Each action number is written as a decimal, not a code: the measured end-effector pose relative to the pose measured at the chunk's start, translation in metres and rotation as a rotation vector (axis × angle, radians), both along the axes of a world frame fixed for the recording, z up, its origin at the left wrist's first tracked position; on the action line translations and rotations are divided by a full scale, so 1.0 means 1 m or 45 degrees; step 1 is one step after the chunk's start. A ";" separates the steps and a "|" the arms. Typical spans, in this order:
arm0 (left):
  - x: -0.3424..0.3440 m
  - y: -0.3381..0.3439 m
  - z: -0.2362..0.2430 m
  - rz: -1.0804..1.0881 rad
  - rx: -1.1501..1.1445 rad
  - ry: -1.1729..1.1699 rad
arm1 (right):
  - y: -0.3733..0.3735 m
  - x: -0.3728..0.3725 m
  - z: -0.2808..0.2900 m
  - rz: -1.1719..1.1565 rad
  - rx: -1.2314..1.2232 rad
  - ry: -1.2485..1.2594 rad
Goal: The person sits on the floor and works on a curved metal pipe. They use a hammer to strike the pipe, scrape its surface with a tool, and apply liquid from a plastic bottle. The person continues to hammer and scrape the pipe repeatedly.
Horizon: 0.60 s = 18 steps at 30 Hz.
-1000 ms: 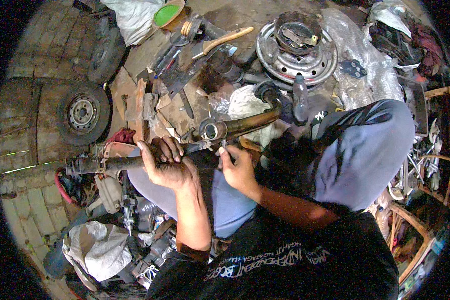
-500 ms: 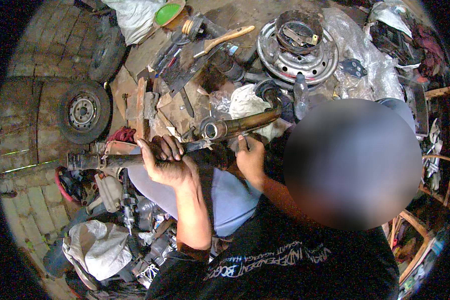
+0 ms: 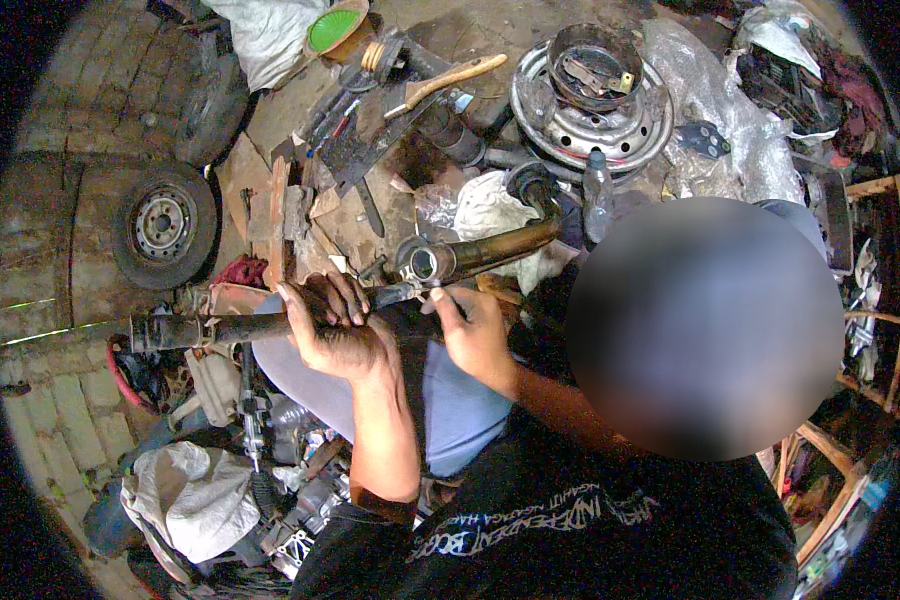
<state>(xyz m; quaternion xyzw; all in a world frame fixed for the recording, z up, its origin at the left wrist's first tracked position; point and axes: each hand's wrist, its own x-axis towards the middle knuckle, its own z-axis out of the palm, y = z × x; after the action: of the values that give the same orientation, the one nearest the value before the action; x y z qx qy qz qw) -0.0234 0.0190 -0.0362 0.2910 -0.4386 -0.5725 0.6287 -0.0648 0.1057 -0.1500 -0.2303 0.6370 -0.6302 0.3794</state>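
Soft, even daylight is falling from twelve o'clock, casting only faint shadows. Fisheye distortion is bending edges toward a black rim; a blurred oval is sitting at three o'clock.

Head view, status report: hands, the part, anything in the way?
Left hand gripping dark metal shaft. Right hand at its pipe joint. Scrap cluttered all round.

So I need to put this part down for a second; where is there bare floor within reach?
Bare brick floor lies only at the far left, above and below the small wheel. Ahead of the left hand and right hand on the long metal shaft, tools and the steel rim crowd the ground.
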 end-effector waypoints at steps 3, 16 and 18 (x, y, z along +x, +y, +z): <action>0.001 0.001 0.001 0.016 0.004 -0.001 | 0.000 -0.002 0.006 0.045 -0.097 0.010; -0.001 -0.014 0.011 0.240 0.194 -0.052 | 0.004 -0.045 -0.069 -0.631 0.428 0.202; -0.007 -0.015 0.017 0.356 0.241 -0.054 | 0.006 -0.038 -0.067 -0.508 0.362 0.169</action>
<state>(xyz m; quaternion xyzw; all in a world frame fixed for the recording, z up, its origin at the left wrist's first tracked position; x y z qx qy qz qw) -0.0299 0.0043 -0.0189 0.4192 -0.3512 -0.5120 0.6624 -0.1028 0.1118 -0.2170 -0.0852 0.7756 -0.5803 0.2333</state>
